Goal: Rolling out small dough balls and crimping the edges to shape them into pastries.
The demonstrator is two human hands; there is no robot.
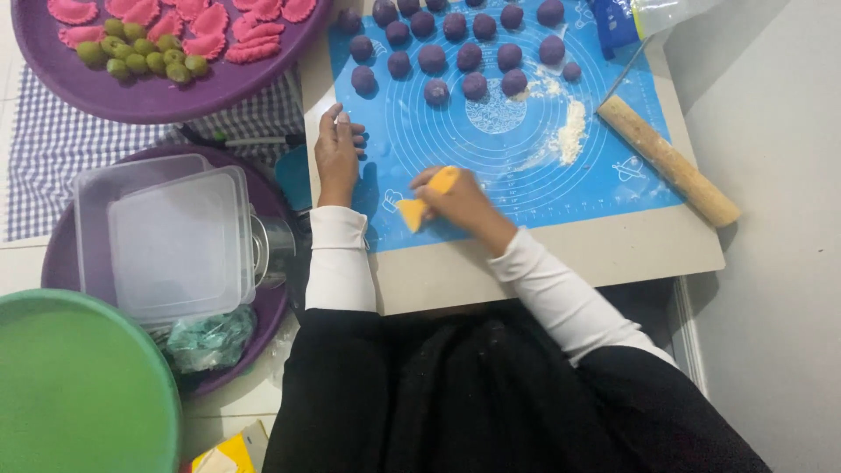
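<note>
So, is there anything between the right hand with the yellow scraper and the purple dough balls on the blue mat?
Nothing visible: bare blue silicone mat separates the right hand, holding the yellow plastic scraper, from the round purple dough balls.

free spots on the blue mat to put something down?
Bare mat lies between the flour and the rolling pin, and along the near edge right of the right hand. The bare board strip below is free. The top is crowded with purple balls; the left hand covers the left edge.
</note>
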